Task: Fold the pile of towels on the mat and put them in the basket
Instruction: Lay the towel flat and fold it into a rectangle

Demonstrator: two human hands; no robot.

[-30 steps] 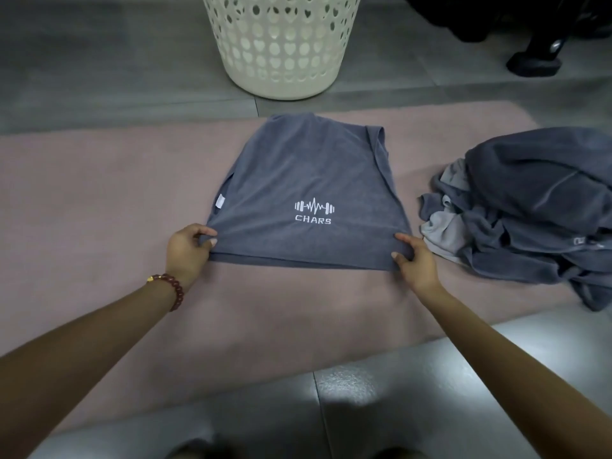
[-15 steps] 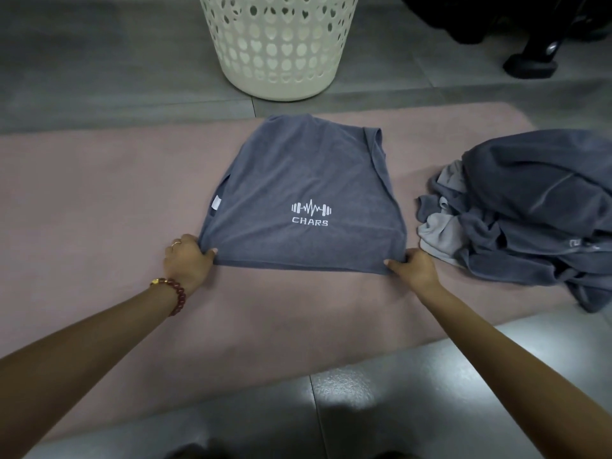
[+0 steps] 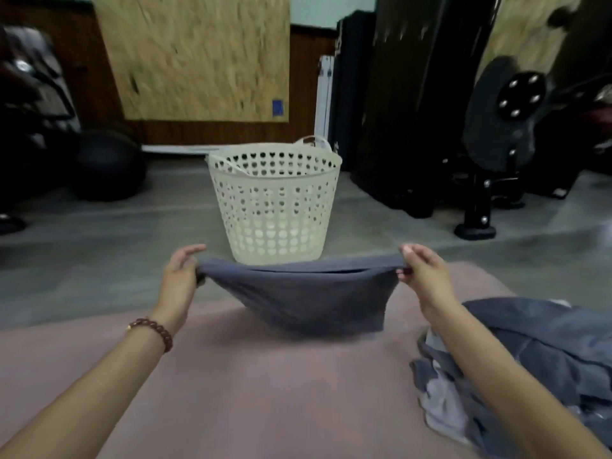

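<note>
Lifted since 0.5 s ago: folded towel (image 3: 308, 299) is now off the mat (image 3: 231, 392). Left hand (image 3: 180, 279) and right hand (image 3: 427, 279) each have a grip clamped on a top corner. It sags between them, in front of the basket (image 3: 275, 207), not in it. Unfolded pile (image 3: 546, 359) lies on the mat at right.

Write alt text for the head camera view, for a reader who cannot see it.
The left hand and right hand pinch the top corners of a grey towel, held up over a pink mat before a cream basket. A pile of unfolded towels lies at right.
</note>
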